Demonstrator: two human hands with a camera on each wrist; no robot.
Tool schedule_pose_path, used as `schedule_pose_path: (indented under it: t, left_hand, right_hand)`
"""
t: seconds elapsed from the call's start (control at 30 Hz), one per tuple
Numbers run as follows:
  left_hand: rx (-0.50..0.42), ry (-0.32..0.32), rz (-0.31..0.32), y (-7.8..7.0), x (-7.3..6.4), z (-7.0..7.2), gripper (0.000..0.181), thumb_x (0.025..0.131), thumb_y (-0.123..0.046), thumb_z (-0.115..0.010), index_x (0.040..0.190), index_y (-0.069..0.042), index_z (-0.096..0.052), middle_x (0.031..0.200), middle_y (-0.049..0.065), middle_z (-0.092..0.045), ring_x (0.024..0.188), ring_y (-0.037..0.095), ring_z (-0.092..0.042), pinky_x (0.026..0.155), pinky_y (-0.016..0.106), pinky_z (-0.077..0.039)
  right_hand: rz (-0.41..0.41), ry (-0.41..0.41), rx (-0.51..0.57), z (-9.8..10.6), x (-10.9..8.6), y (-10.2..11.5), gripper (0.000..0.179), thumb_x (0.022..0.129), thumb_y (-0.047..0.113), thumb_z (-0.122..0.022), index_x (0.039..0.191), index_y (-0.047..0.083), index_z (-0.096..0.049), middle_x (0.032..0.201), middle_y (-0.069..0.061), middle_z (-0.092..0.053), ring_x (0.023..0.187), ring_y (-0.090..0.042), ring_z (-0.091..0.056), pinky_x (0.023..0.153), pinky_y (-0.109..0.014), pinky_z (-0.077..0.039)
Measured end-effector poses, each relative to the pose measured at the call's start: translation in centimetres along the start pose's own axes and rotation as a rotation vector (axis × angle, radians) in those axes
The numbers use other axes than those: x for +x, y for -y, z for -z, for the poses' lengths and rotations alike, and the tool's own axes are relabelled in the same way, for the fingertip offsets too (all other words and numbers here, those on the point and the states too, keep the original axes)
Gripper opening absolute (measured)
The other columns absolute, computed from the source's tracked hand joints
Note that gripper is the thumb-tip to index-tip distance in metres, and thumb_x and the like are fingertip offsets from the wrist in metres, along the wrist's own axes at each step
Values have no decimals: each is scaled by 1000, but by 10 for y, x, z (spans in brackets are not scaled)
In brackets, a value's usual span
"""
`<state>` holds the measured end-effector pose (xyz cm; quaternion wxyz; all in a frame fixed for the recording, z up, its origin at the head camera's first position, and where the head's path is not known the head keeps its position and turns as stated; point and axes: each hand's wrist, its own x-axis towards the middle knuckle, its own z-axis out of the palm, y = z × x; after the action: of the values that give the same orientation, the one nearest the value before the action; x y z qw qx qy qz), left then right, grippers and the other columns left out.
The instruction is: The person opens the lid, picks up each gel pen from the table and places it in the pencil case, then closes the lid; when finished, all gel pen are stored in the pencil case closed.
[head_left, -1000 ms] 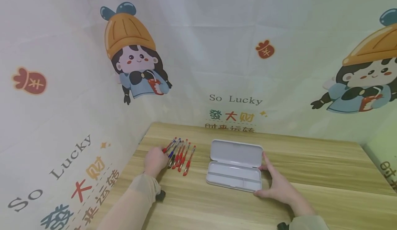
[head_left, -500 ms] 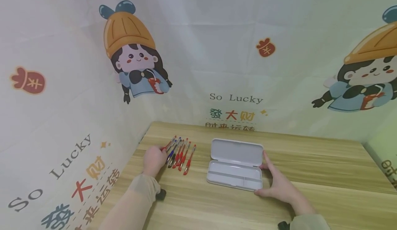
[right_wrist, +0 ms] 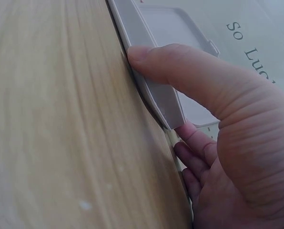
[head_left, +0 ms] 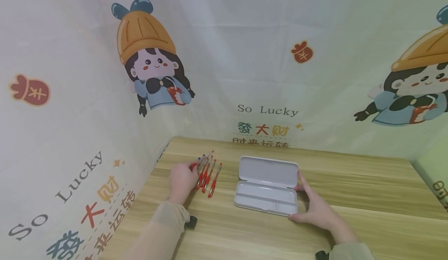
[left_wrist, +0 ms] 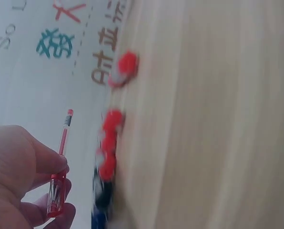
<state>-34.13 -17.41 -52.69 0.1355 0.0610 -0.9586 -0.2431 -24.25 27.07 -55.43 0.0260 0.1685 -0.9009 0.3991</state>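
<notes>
Left hand pinches a slim, clear-barrelled red gel pen. The open pencil case (smooth, pale, round-cornered) lies at 3 o'clock from that grip, long axis roughly 9-to-3; right hand, nearer, holds its 3-o'clock end. Gel pens lie beside the left hand on the woodgrain table.

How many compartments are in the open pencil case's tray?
3: a long back compartment, a front-left compartment and a shorter front-right compartment. None looks hidden.

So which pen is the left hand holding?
The red pen pinched in the left hand. That grip sets it apart: the other pens, some red too, lie on the table.
</notes>
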Motion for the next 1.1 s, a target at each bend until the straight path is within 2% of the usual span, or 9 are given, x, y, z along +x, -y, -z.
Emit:
schedule_pose_path:
  t: [0.1, 0.2, 0.23, 0.4, 0.53, 0.63, 0.73, 1.0, 1.1]
  left_hand:
    - [-17, -4, -7, -13, -4, -2, 29, 104, -23, -72, 129, -12, -81, 113, 15, -84, 76, 25, -72, 60, 37, -56]
    - [-40, -25, -53, -27, -7, -2, 27, 102, -22, -75, 127, -14, -82, 104, 13, -82, 61, 16, -58, 49, 27, -40]
    - [-49, -42, -78, -31, -9, -2, 27, 101, -21, -76, 126, -14, -83, 103, 13, -82, 61, 16, -58, 49, 27, -39]
    - [-136, -97, -171, -46, -18, -6, 26, 99, -16, -78, 124, -12, -83, 111, 15, -82, 78, 23, -68, 61, 31, -49]
    - [-193, -116, -207, -54, -28, -12, 24, 98, -14, -81, 122, -11, -84, 118, 17, -80, 95, 32, -73, 77, 43, -58]
    - [-204, -117, -237, -61, -35, -16, 22, 98, -15, -81, 120, -13, -84, 120, 15, -79, 106, 37, -72, 92, 55, -57]
    - [-201, -120, -280, -69, -39, -20, 20, 98, -17, -80, 118, -15, -85, 121, 14, -79, 112, 40, -70, 100, 60, -53]
    - [-173, -106, -402, -93, -49, -29, 21, 98, -19, -80, 119, -19, -85, 117, 6, -79, 110, 34, -68, 97, 56, -51]
    - [-147, -68, -430, -101, -54, -33, 21, 100, -21, -79, 120, -22, -85, 118, 5, -79, 112, 32, -67, 96, 54, -51]
  right_hand:
    - [2, 4, 6, 0, 0, -1, 152, 70, 34, -104, 177, 10, 2, 151, -25, -61, 149, -59, -48, 122, -83, -29]
    - [4, 3, 7, 2, 1, 1, 152, 70, 34, -103, 177, 9, 2, 151, -24, -61, 149, -58, -49, 122, -82, -30]
    - [9, 2, 7, 3, 1, 2, 152, 70, 34, -104, 177, 8, 2, 151, -24, -61, 148, -58, -49, 122, -82, -31]
    - [15, -4, 11, 5, 2, 4, 153, 69, 32, -104, 177, 9, 2, 150, -24, -62, 147, -57, -50, 122, -82, -31]
    - [1, 6, 21, 5, 0, 5, 153, 69, 33, -104, 177, 9, 2, 150, -24, -62, 148, -57, -49, 123, -82, -30]
    - [-4, 12, 28, 5, -1, 6, 153, 69, 32, -104, 177, 7, 2, 150, -24, -62, 148, -56, -49, 122, -82, -31]
    - [1, 12, 27, 5, 0, 6, 153, 69, 31, -104, 176, 6, 2, 150, -23, -62, 147, -54, -51, 122, -80, -32]
    - [-1, -2, -1, 3, 1, 4, 154, 66, 31, -105, 176, 5, -1, 147, -18, -65, 145, -46, -55, 122, -74, -35]
    - [13, -4, 6, 4, 0, 4, 154, 66, 30, -105, 176, 4, -1, 147, -19, -65, 144, -48, -55, 122, -76, -35]
